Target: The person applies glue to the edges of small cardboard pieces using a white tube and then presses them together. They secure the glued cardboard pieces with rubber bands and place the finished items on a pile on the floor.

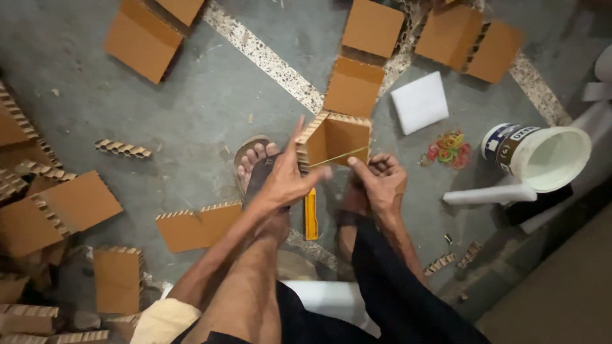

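My left hand grips the left edge of a folded honeycomb cardboard piece, thumb up along its corrugated side. My right hand pinches a thin yellow-green rubber band stretched across the cardboard's lower face. The cardboard is held upright just above my feet. A yellow utility knife lies on the floor between my legs, below the hands. My sandalled foot shows beside the left hand.
A pile of coloured rubber bands lies right of the hands, near a white bucket on its side and a white foam block. Brown cardboard pieces and honeycomb strips are scattered on the grey floor.
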